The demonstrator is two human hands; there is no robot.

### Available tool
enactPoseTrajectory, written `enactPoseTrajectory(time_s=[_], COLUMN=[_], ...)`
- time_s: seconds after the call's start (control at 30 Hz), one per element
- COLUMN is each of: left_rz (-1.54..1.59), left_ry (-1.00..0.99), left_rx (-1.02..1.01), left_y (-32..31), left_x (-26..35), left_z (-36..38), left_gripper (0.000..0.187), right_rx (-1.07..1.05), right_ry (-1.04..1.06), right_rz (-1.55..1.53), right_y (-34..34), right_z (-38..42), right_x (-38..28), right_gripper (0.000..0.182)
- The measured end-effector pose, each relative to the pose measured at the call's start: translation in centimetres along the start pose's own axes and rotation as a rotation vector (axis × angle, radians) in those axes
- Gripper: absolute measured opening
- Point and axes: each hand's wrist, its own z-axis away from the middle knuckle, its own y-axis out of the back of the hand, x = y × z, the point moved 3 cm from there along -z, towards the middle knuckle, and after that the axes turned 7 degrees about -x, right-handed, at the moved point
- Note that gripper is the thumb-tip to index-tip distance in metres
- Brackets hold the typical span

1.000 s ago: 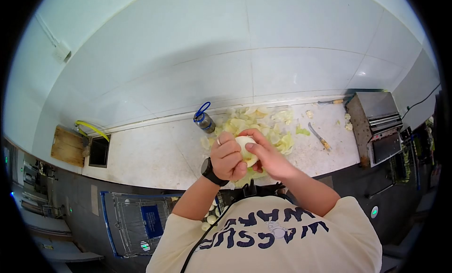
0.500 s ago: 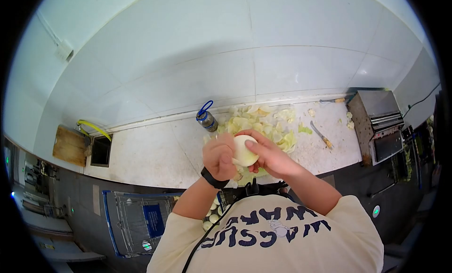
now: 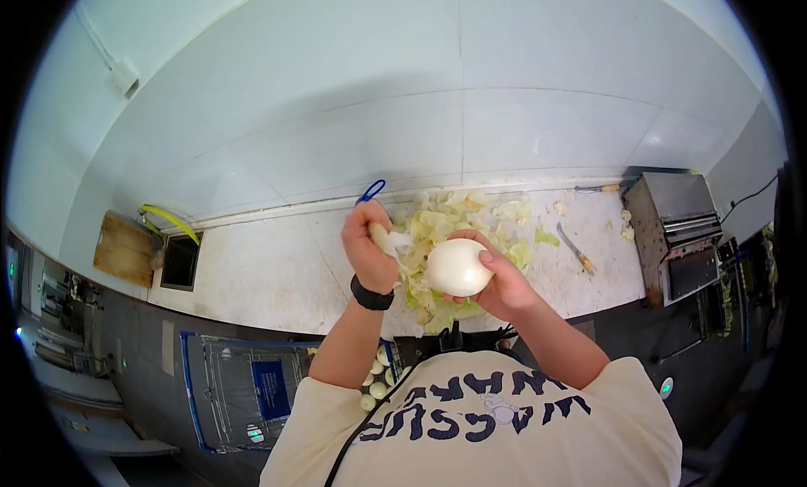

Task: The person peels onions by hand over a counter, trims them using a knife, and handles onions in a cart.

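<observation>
A large peeled white onion rests in my right hand, its fingers underneath and its thumb on the near side. Away to the left, my left hand is closed around a strip of pale onion skin, apart from the onion. A black watch circles that wrist. Beneath and behind both hands spreads a heap of yellow-green onion skins on the white counter. A bottle behind my left hand is mostly covered; its blue loop shows.
A curved knife with a wooden handle lies right of the heap, and another knife lies by the wall. At the right end stands a metal appliance. A sink sits at the left. Below are a wire cart and several onions.
My left hand has pulled away from the onion, up and left, with a piece of skin in it. The onion in my right hand has shifted slightly right and shows more fully.
</observation>
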Motion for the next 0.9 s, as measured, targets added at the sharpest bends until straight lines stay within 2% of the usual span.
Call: enactPoseTrajectory(time_s=[0.13, 0.2, 0.3, 0.4, 0.43, 0.53, 0.63, 0.73, 0.9], left_rz=[-0.539, -0.842, -0.459, -0.493, -0.509, -0.398, -0.435, -0.483, -0.590], left_ry=[-0.159, -0.291, -0.206, -0.306, -0.357, -0.257, -0.186, -0.155, -0.282], left_rx=[-0.163, -0.230, -0.447, -0.561, -0.525, -0.526, -0.553, -0.515, -0.549], left_y=[-1.6, -2.8, -4.1, -5.3, -5.3, -5.2, -4.3, -3.6, -4.4], left_x=[-1.1, 0.3, 3.9, 4.8, 4.7, 4.9, 4.7, 4.3, 5.8], left_z=[-1.3, -1.4, 0.3, 1.8, 1.9, 1.8, 1.8, 1.5, 1.6], left_gripper=[0.020, 0.024, 0.031, 0.023, 0.018, 0.018, 0.020, 0.027, 0.040], right_rx=[0.034, 0.115, 0.184, 0.172, 0.161, 0.149, 0.190, 0.079, 0.020], right_ry=[0.000, 0.012, 0.037, 0.030, 0.025, 0.009, 0.007, 0.014, 0.004], right_rz=[-0.169, -0.230, -0.215, -0.181, -0.174, -0.164, -0.188, -0.171, -0.183], right_y=[0.7, 0.9, 1.4, 1.7, 1.8, 1.6, 1.4, 0.4, -0.4], right_z=[0.2, 0.2, 0.4, 0.6, 0.6, 0.6, 0.6, 0.5, 0.2], right_x=[0.3, 0.5, 0.3, 0.3, 0.3, 0.1, -0.1, -1.0, -1.3], right_gripper=[0.054, 0.053, 0.052, 0.052, 0.052, 0.051, 0.049, 0.049, 0.052])
